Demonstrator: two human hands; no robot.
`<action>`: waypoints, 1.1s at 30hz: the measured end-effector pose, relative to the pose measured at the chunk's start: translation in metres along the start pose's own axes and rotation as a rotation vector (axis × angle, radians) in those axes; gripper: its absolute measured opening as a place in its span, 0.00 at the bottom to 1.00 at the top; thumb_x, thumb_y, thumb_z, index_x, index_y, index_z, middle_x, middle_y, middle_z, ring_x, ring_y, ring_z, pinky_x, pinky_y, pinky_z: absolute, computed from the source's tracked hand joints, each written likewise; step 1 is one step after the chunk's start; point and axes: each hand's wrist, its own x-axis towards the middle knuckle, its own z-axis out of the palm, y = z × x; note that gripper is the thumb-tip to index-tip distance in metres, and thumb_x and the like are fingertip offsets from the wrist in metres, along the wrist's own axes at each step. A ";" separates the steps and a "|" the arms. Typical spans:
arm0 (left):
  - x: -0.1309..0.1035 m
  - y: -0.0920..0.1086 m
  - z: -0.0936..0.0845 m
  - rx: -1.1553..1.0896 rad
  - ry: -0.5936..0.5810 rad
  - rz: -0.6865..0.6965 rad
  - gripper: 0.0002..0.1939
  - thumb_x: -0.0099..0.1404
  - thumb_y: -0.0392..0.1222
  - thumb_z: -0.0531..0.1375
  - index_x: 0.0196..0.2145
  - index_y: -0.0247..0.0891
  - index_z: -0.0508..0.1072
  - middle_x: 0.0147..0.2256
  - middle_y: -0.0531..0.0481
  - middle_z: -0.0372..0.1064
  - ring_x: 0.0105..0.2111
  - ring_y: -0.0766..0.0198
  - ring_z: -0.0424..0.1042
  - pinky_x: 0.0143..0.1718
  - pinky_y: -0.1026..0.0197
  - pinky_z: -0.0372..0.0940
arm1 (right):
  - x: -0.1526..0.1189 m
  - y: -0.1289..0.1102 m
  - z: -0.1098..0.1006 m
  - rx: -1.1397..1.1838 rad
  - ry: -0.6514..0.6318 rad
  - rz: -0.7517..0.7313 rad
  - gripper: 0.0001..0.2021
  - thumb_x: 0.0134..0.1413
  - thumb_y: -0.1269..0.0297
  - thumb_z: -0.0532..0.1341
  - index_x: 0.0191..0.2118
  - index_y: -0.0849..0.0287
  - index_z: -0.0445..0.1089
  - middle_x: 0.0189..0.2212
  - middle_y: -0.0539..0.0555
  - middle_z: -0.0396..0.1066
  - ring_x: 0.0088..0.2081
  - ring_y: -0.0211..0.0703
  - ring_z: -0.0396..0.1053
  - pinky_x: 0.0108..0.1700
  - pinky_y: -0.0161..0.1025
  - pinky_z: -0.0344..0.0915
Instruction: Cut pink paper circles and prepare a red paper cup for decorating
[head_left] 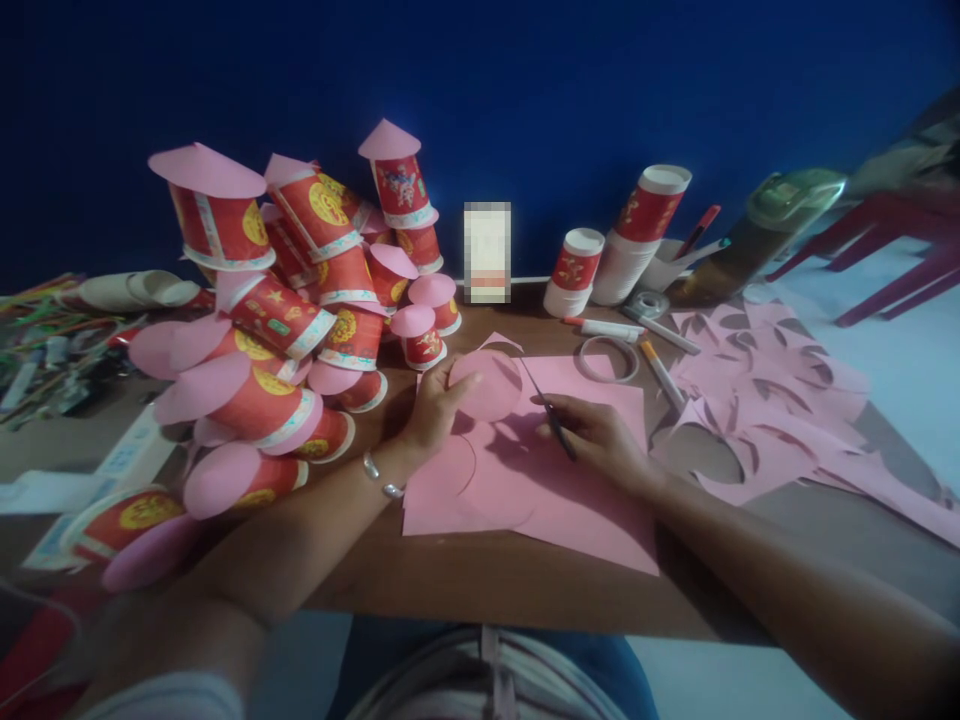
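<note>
Between the thumb and fingers of my left hand (437, 408) is a round pink paper disc (491, 385), raised over pink sheets (600, 500). A thin curl of paper (501, 342) shows at the disc's far edge. My right hand (596, 435) is closed around dark scissors (555, 422), whose blades point up and left beside the disc's right edge. A drawn curve is visible on the sheet below my left hand. Silver bangles circle my left wrist.
Red paper cups with pink cone tops (255, 400) are piled at the left. Stacked cups (637, 235), a tape roll (607, 360), markers (660, 375) and a bottle (750, 240) stand or lie at the right, near pink paper scraps (772, 400).
</note>
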 end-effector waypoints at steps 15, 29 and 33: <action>0.001 -0.005 -0.002 0.043 -0.009 -0.018 0.15 0.59 0.51 0.68 0.31 0.37 0.71 0.31 0.51 0.71 0.33 0.62 0.69 0.36 0.61 0.65 | 0.000 0.003 -0.001 -0.119 0.009 -0.057 0.21 0.60 0.57 0.64 0.55 0.61 0.78 0.42 0.58 0.82 0.39 0.50 0.80 0.43 0.42 0.77; 0.001 0.003 -0.002 0.051 -0.027 -0.023 0.15 0.59 0.51 0.67 0.30 0.37 0.70 0.30 0.53 0.68 0.32 0.64 0.66 0.37 0.62 0.64 | 0.001 0.000 -0.002 -0.089 -0.003 -0.015 0.20 0.58 0.58 0.66 0.53 0.61 0.79 0.39 0.56 0.83 0.38 0.50 0.80 0.42 0.41 0.77; 0.001 0.002 -0.002 0.056 -0.011 -0.018 0.15 0.59 0.51 0.67 0.30 0.37 0.70 0.29 0.53 0.67 0.31 0.63 0.65 0.35 0.62 0.63 | 0.001 -0.001 -0.001 -0.076 -0.006 0.007 0.20 0.57 0.59 0.65 0.53 0.61 0.79 0.37 0.55 0.83 0.36 0.48 0.79 0.40 0.40 0.76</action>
